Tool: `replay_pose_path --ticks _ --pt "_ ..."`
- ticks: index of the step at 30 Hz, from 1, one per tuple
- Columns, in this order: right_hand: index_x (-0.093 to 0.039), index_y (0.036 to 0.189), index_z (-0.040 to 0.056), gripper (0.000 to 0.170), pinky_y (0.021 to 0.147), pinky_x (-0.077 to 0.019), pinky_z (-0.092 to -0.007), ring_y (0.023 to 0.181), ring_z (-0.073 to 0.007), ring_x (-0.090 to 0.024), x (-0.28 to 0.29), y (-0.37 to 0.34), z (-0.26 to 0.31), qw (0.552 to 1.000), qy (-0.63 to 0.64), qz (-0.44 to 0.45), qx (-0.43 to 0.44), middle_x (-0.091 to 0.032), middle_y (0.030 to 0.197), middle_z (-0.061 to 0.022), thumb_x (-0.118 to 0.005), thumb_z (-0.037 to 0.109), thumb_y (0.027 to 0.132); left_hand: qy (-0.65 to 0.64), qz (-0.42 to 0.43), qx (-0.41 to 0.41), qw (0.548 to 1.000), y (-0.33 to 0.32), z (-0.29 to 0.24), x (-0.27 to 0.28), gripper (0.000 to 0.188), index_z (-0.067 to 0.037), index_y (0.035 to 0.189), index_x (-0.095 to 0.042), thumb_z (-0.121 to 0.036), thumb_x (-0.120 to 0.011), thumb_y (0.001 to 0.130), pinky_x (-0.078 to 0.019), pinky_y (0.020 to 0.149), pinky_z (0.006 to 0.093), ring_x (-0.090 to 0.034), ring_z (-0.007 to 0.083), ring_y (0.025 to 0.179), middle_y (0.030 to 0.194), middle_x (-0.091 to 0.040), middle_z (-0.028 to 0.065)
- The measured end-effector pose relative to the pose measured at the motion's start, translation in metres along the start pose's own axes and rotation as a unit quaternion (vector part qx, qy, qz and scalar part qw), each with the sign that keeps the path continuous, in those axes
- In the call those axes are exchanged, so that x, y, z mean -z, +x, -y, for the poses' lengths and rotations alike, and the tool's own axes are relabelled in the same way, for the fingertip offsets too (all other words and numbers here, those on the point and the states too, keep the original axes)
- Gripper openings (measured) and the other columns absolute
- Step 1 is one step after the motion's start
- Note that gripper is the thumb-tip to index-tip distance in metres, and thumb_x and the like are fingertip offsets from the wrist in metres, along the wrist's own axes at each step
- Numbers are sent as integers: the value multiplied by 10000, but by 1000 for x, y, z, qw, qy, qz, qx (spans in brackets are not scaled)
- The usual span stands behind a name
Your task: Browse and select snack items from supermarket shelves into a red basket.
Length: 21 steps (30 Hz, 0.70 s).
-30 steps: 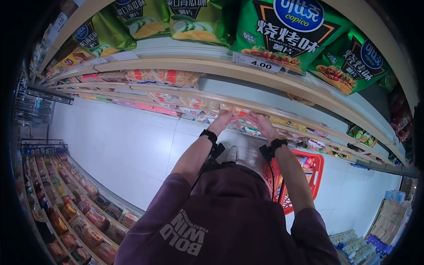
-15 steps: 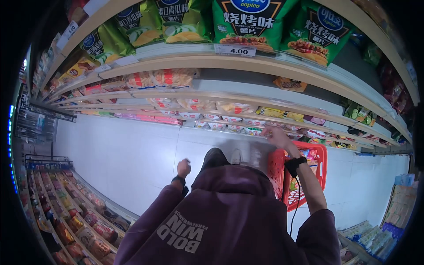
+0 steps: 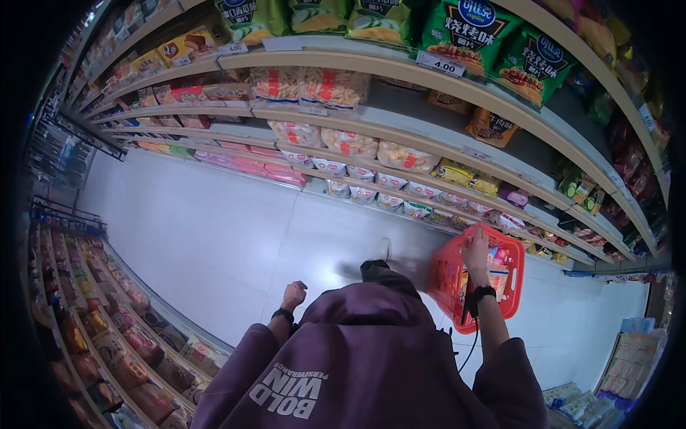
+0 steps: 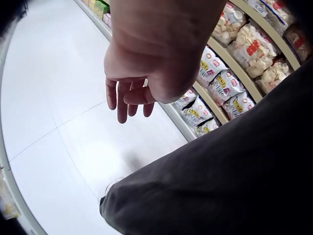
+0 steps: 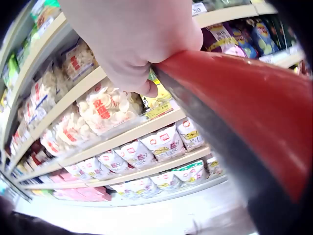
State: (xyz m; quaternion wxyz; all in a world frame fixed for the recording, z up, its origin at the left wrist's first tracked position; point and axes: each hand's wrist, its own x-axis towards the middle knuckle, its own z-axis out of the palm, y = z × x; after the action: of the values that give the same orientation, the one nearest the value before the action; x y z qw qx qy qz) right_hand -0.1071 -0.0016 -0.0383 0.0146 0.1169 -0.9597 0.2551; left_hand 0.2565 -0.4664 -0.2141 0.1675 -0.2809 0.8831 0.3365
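Note:
My right hand [image 3: 476, 252] grips the far rim of a red basket [image 3: 447, 270], which holds several packaged snacks. Seen from the right wrist, that hand [image 5: 139, 44] lies over a red edge [image 5: 244, 93] of the basket, the thumb tip hooked beneath it. My left hand [image 3: 294, 294] hangs over the floor on the left, away from the shelves. In the left wrist view its fingers droop loosely and the hand [image 4: 146, 73] holds nothing.
Long shelves [image 3: 300, 61] of bagged snacks run across the front, with green chip bags [image 3: 468, 32] on top. Another stocked shelf [image 3: 118, 322] stands at the lower left. Pale tiled floor [image 3: 193, 222] lies between them. A trousered leg [image 4: 205, 181] crosses the left wrist view.
Both hands were together at the lower shelves. My left hand has dropped back to the left; my right has moved right and taken hold of the basket. The view has shifted too.

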Motion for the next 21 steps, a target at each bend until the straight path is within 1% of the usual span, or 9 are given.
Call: replay_pose_path --ticks 4,7,8,11,13,15,17,18,21 --pt "-335 1365 -54 640 1047 -376 -476 1230 -477 -416 3 -5 5 997 -34 -53 52 -390 1376 -326 -611 19 792 -37 -34 3 999 -9 -45 21 241 -73 925 -707 -137 -490 841 -520 859 442 -653 386 904 943 -686 217" --pt "-222 1438 -48 759 1071 -347 -486 1278 -489 -373 10 -35 3 998 -19 -46 41 -315 1433 -337 -608 9 787 -44 -28 -17 998 -31 -38 20 241 -68 927 -707 -175 -505 850 -528 843 445 -657 396 878 917 -683 229" --pt "-156 1483 8 785 1061 -362 -485 1282 -492 -380 14 -50 1 1000 16 -12 -13 -321 1443 -323 -586 29 826 -29 -10 -5 1000 -45 -31 16 243 -67 927 -707 -186 -510 850 -528 840 446 -657 396 877 914 -681 233" --pt "-233 1477 19 655 1059 -362 -469 1274 -440 -416 57 -112 62 993 91 -2 -71 -418 1393 -282 -539 54 899 49 42 2 998 -91 21 -12 252 -49 890 -703 -211 -515 846 -535 811 457 -658 397 886 910 -681 235" --pt "-302 1458 30 565 1033 -381 -469 1259 -422 -442 56 -143 56 999 -27 -34 12 -468 1359 -247 -504 62 931 83 100 20 991 -114 67 -36 255 -25 824 -691 -208 -513 828 -553 758 434 -685 354 814 836 -697 199" --pt "-338 1446 42 527 1017 -393 -464 1237 -419 -463 56 -165 55 999 3 -49 -11 -493 1333 -234 -492 72 943 83 157 2 984 -148 77 -29 245 -11 775 -683 -188 -516 803 -567 707 392 -700 288 693 758 -705 160" --pt "-349 1447 67 513 989 -418 -465 1215 -423 -484 53 -185 45 998 28 -61 -22 -494 1332 -239 -483 90 953 117 254 58 958 -162 88 -28 232 -12 777 -694 -165 -519 782 -572 678 349 -696 220 603 695 -702 122" --pt "-341 1454 85 517 969 -438 -468 1205 -429 -494 47 -191 37 997 38 -68 -20 -482 1343 -251 -480 104 957 63 248 156 954 -176 67 -13 226 -13 777 -698 -148 -517 782 -574 672 337 -704 205 611 695 -705 107" --pt "-319 1468 117 544 903 -476 -472 1120 -433 -544 36 -201 23 996 27 -75 -45 -502 1303 -251 -489 121 951 52 223 122 966 -168 73 -19 230 -2 763 -692 -135 -507 789 -574 661 334 -708 200 613 677 -701 101"
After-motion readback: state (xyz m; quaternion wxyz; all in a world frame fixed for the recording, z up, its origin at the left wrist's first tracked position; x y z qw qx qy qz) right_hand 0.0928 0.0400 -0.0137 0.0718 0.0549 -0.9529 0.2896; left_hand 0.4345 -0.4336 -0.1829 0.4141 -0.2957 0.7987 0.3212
